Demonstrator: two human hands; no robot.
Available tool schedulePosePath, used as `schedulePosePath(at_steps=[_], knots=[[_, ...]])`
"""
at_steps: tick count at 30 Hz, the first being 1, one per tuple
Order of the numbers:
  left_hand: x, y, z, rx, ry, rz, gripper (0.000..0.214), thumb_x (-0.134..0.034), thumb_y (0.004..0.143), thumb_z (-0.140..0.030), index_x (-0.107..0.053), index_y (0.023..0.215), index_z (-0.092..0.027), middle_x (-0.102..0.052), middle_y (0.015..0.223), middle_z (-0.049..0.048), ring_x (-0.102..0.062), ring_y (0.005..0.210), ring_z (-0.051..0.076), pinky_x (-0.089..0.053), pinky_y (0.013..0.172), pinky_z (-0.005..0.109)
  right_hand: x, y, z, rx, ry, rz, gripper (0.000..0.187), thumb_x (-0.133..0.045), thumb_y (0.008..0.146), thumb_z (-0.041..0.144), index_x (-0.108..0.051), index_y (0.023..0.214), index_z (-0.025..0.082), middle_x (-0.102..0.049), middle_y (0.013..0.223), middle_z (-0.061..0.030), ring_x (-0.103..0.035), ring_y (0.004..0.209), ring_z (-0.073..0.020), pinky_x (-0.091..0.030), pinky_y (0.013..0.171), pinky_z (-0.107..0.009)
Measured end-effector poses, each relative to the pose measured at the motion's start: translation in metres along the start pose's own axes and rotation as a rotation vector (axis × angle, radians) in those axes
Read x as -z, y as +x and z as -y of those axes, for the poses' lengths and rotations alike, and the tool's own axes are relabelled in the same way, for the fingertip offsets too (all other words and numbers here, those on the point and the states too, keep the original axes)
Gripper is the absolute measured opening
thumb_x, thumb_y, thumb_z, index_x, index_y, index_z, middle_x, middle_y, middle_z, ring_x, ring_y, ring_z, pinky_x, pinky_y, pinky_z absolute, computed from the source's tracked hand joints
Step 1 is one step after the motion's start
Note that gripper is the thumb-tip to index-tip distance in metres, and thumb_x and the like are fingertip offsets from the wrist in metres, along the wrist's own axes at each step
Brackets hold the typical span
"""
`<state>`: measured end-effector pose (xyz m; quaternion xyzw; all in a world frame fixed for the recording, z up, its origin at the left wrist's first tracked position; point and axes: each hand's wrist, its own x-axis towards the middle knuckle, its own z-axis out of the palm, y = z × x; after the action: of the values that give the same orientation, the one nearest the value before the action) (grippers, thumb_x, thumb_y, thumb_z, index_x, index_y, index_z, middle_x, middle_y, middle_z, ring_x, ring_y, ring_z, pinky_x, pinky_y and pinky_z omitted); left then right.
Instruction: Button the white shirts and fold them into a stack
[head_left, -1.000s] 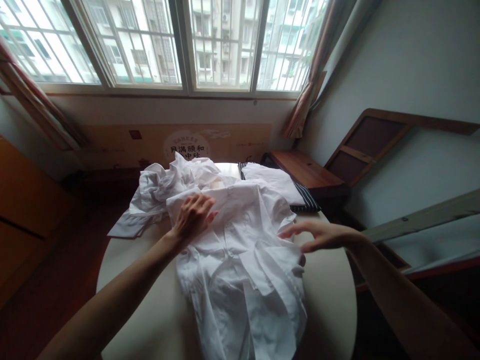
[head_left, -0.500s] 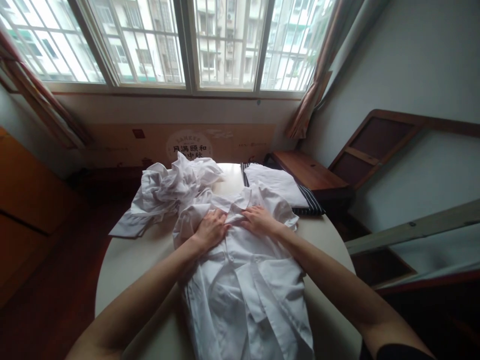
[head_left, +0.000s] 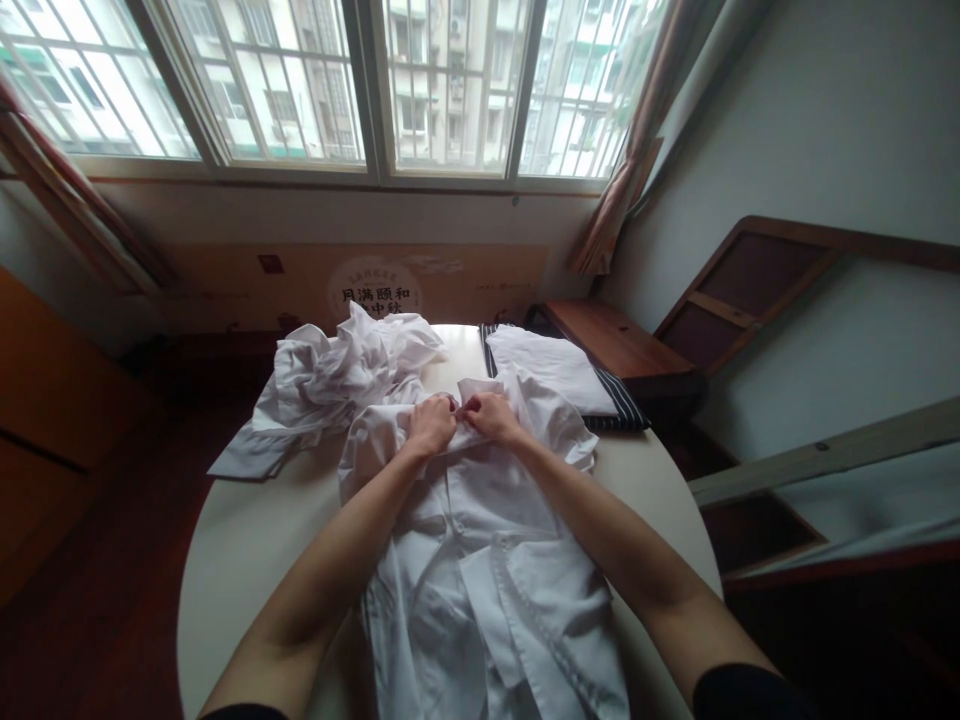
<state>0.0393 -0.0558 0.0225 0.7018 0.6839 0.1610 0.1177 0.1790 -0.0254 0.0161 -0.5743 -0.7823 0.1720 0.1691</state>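
Note:
A white shirt lies spread lengthwise on the round cream table, collar end away from me. My left hand and my right hand sit side by side at the collar, both with fingers curled and pinching the collar fabric. A crumpled heap of white clothes lies just left of my left hand. A folded white garment on a dark striped cloth lies to the right of my right hand.
A dark wooden bench and a leaning wooden frame stand at the right by the wall. A printed cardboard panel leans under the window. Wooden furniture is at the left.
My right hand came in from the shirt's right side to the collar. Both hands slid up from the chest and closed on the collar.

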Motion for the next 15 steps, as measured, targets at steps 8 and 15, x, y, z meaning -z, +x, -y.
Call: schedulePosePath(at_steps=[8,15], knots=[[-0.020,0.010,0.004,0.131,-0.249,-0.024,0.019,-0.060,0.079,-0.030,-0.073,0.088,-0.019,-0.072,0.092,0.0102,-0.066,0.085,0.022,-0.045,0.071,0.029,-0.011,-0.010,-0.001,-0.082,0.141,-0.068,0.017,-0.062,0.081,0.028,-0.074,0.091,0.020,-0.073,0.094,-0.0072,-0.066,0.091,-0.0219,-0.046,0.081,-0.029],[-0.030,0.008,0.013,0.080,-0.577,-0.046,0.024,-0.060,0.081,-0.032,-0.070,0.077,-0.012,-0.071,0.075,0.0083,-0.064,0.068,0.017,-0.043,0.058,0.023,-0.014,-0.013,-0.003,-0.054,0.442,-0.083,0.015,-0.058,0.081,0.020,-0.072,0.086,0.015,-0.073,0.083,-0.0064,-0.066,0.075,-0.0169,-0.048,0.070,-0.024]])
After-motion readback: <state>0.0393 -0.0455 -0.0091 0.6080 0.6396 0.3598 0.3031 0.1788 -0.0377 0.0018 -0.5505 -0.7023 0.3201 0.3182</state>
